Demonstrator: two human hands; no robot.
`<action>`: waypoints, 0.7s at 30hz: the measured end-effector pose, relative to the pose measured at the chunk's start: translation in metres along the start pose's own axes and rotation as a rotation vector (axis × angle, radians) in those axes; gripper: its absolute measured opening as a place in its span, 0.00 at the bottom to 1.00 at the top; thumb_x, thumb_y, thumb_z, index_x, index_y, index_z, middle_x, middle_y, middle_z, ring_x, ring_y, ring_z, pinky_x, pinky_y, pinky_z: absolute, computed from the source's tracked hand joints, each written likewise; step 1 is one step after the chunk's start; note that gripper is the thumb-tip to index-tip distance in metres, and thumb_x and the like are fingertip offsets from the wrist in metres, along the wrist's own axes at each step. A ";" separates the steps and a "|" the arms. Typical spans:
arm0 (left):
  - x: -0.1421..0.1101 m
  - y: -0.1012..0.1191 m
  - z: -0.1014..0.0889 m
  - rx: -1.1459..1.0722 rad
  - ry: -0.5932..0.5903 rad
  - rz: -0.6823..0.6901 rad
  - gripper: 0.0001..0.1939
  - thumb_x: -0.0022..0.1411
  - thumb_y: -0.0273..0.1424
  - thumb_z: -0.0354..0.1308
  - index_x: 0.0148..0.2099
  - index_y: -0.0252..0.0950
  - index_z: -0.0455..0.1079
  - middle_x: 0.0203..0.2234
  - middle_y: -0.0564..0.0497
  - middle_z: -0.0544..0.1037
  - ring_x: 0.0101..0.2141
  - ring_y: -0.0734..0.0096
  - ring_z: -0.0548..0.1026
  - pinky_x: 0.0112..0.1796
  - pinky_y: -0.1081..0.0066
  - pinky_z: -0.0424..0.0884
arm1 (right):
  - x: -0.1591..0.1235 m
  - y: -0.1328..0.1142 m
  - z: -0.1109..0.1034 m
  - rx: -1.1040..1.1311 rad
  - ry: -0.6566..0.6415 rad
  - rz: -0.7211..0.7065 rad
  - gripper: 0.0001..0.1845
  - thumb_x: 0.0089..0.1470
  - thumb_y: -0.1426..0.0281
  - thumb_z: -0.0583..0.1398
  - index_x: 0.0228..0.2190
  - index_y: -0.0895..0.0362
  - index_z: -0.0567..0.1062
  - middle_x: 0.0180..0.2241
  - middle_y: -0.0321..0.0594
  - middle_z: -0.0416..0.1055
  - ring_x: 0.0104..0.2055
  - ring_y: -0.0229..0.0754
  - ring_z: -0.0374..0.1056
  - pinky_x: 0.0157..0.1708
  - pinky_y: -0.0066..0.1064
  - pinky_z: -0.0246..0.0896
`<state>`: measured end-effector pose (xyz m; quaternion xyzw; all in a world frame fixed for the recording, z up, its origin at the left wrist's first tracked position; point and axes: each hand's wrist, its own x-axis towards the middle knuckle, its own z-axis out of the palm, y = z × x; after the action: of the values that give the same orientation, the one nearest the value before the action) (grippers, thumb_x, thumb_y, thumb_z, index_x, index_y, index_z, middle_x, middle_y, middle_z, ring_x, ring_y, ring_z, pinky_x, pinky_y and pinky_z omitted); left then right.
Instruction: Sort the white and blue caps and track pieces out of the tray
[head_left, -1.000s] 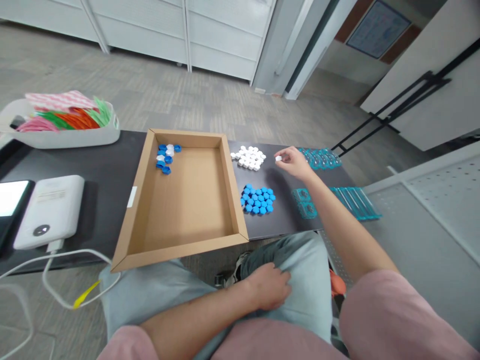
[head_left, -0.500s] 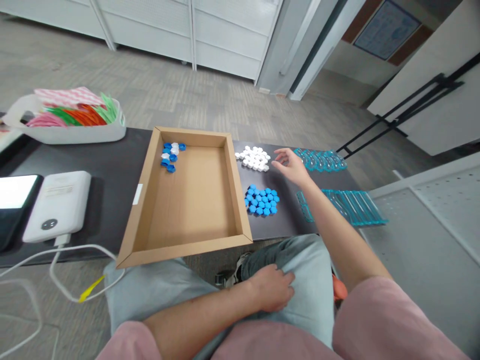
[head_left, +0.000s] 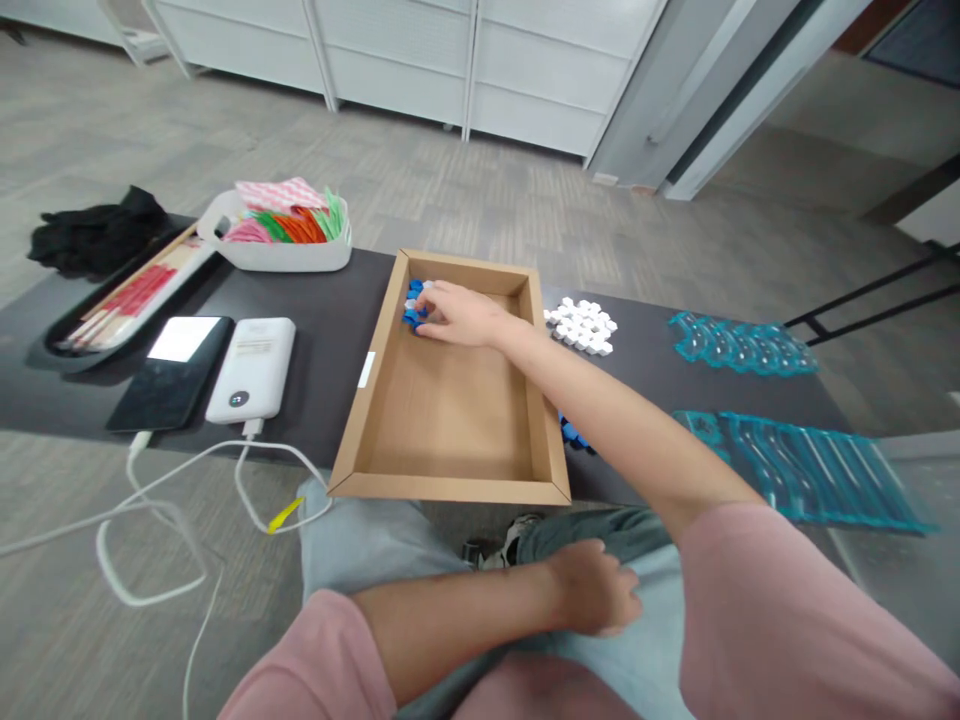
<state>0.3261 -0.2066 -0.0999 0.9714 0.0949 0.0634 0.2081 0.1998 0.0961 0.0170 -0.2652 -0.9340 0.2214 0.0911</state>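
My right hand [head_left: 461,313] reaches into the shallow cardboard box [head_left: 450,488], over its far left corner. Its thumb and index finger are apart, with the tips at a small group of hexagonal pieces. Blue pieces [head_left: 413,318] and a bit of white show beside the fingers; the hand covers the others. On my leg rests my left hand [head_left: 596,590], fingers loosely bent and holding nothing. White hexagonal pieces [head_left: 585,325] lie clustered just right of the box. Closer to me, blue hexagonal pieces [head_left: 574,432] are mostly hidden behind my right forearm.
Teal plastic packaging [head_left: 742,343] lies at the table's right, with a larger teal sheet [head_left: 817,470] nearer. Left of the box are a white power bank [head_left: 253,370], a phone [head_left: 169,385] and a white basket [head_left: 292,258]. A cable [head_left: 202,455] hangs over the front edge.
My right hand let go of a white piece by the white cluster, then moved left into the box. The view has swung left. My left hand stays on my leg.
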 end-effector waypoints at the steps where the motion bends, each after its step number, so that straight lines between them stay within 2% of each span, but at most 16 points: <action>1: -0.001 -0.001 -0.001 0.005 0.014 0.003 0.11 0.83 0.34 0.69 0.45 0.35 0.83 0.43 0.39 0.89 0.37 0.60 0.89 0.33 0.67 0.64 | 0.008 -0.004 0.008 -0.028 -0.030 -0.003 0.09 0.71 0.71 0.70 0.50 0.54 0.80 0.57 0.51 0.82 0.55 0.54 0.78 0.56 0.42 0.71; 3: 0.000 -0.001 -0.005 0.007 0.008 0.001 0.10 0.84 0.33 0.68 0.45 0.35 0.84 0.43 0.38 0.90 0.39 0.58 0.90 0.32 0.67 0.62 | 0.014 -0.011 0.018 -0.050 -0.091 -0.062 0.07 0.69 0.75 0.69 0.46 0.53 0.79 0.53 0.49 0.83 0.53 0.54 0.76 0.56 0.42 0.70; 5: 0.001 0.001 -0.010 -0.008 -0.034 -0.005 0.11 0.85 0.33 0.66 0.45 0.35 0.84 0.44 0.38 0.90 0.41 0.57 0.90 0.32 0.66 0.62 | 0.005 -0.018 0.020 -0.001 -0.145 -0.165 0.10 0.68 0.78 0.67 0.45 0.52 0.79 0.52 0.47 0.84 0.52 0.52 0.76 0.56 0.42 0.70; 7: 0.003 0.004 -0.016 -0.041 -0.088 -0.014 0.12 0.85 0.34 0.67 0.46 0.35 0.85 0.45 0.38 0.91 0.43 0.56 0.91 0.31 0.65 0.61 | -0.017 -0.022 0.011 0.088 -0.152 -0.245 0.12 0.68 0.78 0.66 0.48 0.51 0.81 0.53 0.46 0.84 0.53 0.51 0.77 0.56 0.42 0.72; 9: 0.003 0.007 -0.020 -0.070 -0.121 -0.035 0.11 0.85 0.35 0.68 0.48 0.34 0.86 0.49 0.38 0.91 0.46 0.57 0.91 0.32 0.65 0.62 | -0.049 -0.022 -0.008 0.175 -0.099 -0.253 0.15 0.70 0.76 0.65 0.54 0.51 0.84 0.56 0.46 0.82 0.54 0.50 0.78 0.56 0.42 0.75; 12: 0.000 0.010 -0.024 -0.074 -0.118 -0.061 0.08 0.84 0.33 0.69 0.51 0.34 0.86 0.51 0.38 0.91 0.48 0.57 0.90 0.35 0.64 0.63 | -0.111 -0.010 -0.046 0.255 0.059 -0.114 0.14 0.73 0.66 0.69 0.57 0.49 0.87 0.56 0.45 0.81 0.51 0.49 0.80 0.52 0.42 0.80; 14: -0.003 0.011 -0.025 -0.070 -0.108 -0.064 0.07 0.84 0.31 0.68 0.51 0.33 0.87 0.49 0.38 0.91 0.47 0.57 0.90 0.36 0.64 0.64 | -0.157 0.003 -0.069 0.277 0.207 0.061 0.13 0.70 0.59 0.74 0.53 0.47 0.89 0.53 0.45 0.82 0.51 0.52 0.80 0.52 0.45 0.82; 16: -0.005 0.011 -0.027 -0.065 -0.104 -0.063 0.09 0.85 0.31 0.67 0.52 0.33 0.87 0.48 0.39 0.90 0.46 0.58 0.90 0.38 0.63 0.65 | -0.202 0.019 -0.084 0.303 0.350 0.252 0.14 0.66 0.54 0.77 0.47 0.46 0.88 0.50 0.46 0.84 0.50 0.54 0.81 0.51 0.48 0.83; 19: -0.007 0.012 -0.030 -0.048 -0.106 -0.063 0.10 0.86 0.32 0.65 0.53 0.33 0.87 0.48 0.40 0.91 0.46 0.59 0.89 0.39 0.63 0.65 | -0.259 0.041 -0.083 0.324 0.473 0.465 0.19 0.60 0.47 0.79 0.40 0.45 0.85 0.43 0.44 0.86 0.45 0.55 0.83 0.48 0.49 0.85; 21: -0.006 0.012 -0.031 -0.036 -0.117 -0.064 0.11 0.86 0.34 0.67 0.53 0.32 0.87 0.49 0.40 0.91 0.46 0.59 0.89 0.40 0.64 0.65 | -0.284 0.054 -0.072 0.311 0.498 0.526 0.23 0.57 0.45 0.81 0.37 0.45 0.83 0.41 0.45 0.86 0.43 0.56 0.83 0.45 0.50 0.85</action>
<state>0.3166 -0.2065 -0.0674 0.9661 0.1124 0.0015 0.2324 0.4840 0.0112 0.0410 -0.5240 -0.7388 0.3051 0.2941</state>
